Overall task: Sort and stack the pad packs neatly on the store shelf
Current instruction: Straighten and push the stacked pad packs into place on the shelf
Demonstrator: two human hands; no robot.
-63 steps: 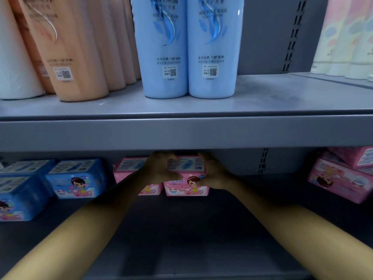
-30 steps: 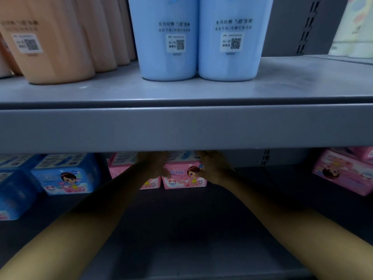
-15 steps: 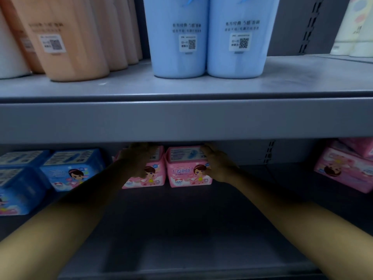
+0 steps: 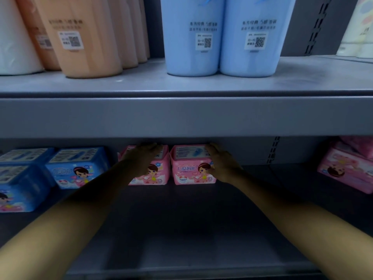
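Observation:
Two pink pad packs stand side by side at the back of the lower shelf [image 4: 181, 219]. My left hand [image 4: 141, 159] lies over the left pink pack [image 4: 156, 174], with its fingers stretched across the pack's top. My right hand [image 4: 221, 164] holds the right end of the right pink pack [image 4: 187, 168], fingers over its top corner and thumb against its front. The two packs almost touch, and both are upright with their printed fronts facing me.
Several blue pad packs [image 4: 77, 168] are grouped to the left on the same shelf. More pink packs [image 4: 346, 172] lie at the far right. The upper shelf edge [image 4: 181, 116] hangs low over my hands, carrying blue bottles [image 4: 193, 37] and orange bottles [image 4: 84, 37].
My left hand has left the right pink pack and moved onto the left one. The right pack now stands beside its neighbour, with my right hand still on its right end.

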